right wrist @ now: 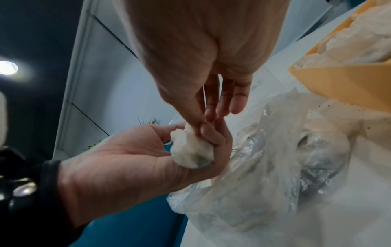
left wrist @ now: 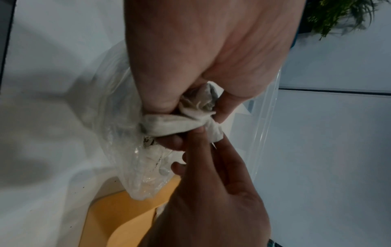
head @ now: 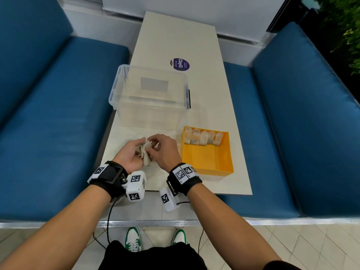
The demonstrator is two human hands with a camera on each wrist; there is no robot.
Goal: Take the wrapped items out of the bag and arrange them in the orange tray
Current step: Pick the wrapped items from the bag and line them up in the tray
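Blue cushioned benches (head: 58,114) flank a long cream-white rectangular surface (head: 175,36) on both sides. Clear lidless plastic storage box (head: 148,96), apparently with nothing in it, stands at mid-surface, a round purple sticker (head: 179,64) beyond it. Orange square plastic tray (head: 207,162), near right of the box: 5 pale paper-wrapped parcels (head: 203,137) stand side by side along its far wall, touching one another; the near part of its floor is bare. Thin crumpled clear plastic bag (right wrist: 264,167) lies slack on the surface just left of the tray, under both hands; dark specks dot it, and whether more parcels remain inside cannot be told. Left hand (head: 131,153), palm up, fingers curled round 1 small soft white wrapped item (right wrist: 190,150), clear of the bag. Right hand (head: 164,151) pinches the twisted end of that same item between thumb and fingertips (left wrist: 197,132). Handling, as a judgement: light, soft, wrapper crushable and liable to tear or unravel if pulled by its loose end; best taken round the plump body with a gentle grasp, then stood beside the row. Wrist-worn cameras with printed markers (head: 136,185) on both forearms.
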